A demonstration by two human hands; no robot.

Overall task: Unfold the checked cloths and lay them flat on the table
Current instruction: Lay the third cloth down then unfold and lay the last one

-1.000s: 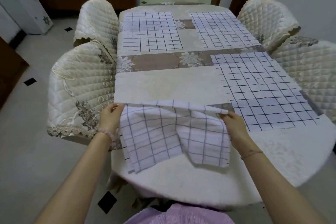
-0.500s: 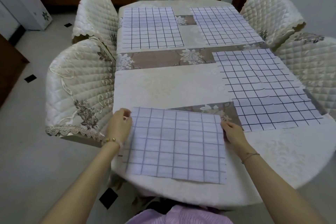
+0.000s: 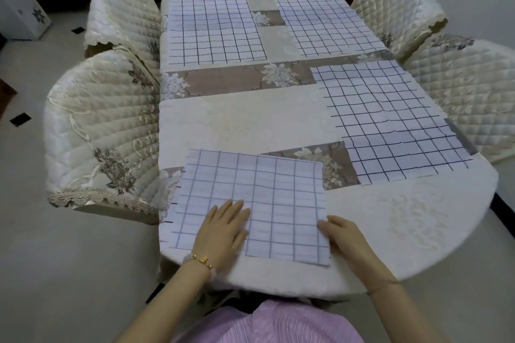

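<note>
A white cloth with a pale blue check (image 3: 267, 198) lies spread flat at the near left of the table (image 3: 250, 125). My left hand (image 3: 223, 227) rests palm down on its near part, fingers straight. My right hand (image 3: 341, 232) touches the cloth's near right edge with flat fingers. Three more checked cloths lie flat: one at the far left (image 3: 216, 32), one at the far right (image 3: 326, 25), and a larger one on the right (image 3: 390, 117).
Quilted cream chairs stand round the table: two on the left (image 3: 103, 131) (image 3: 122, 8) and two on the right (image 3: 471, 92) (image 3: 395, 8). The table's rounded near edge is just below the cloth. An open doorway lies beyond the far end.
The near cloth was held up by its top corners, then laid flat. Both hands have since slid from its far corners down to its near part.
</note>
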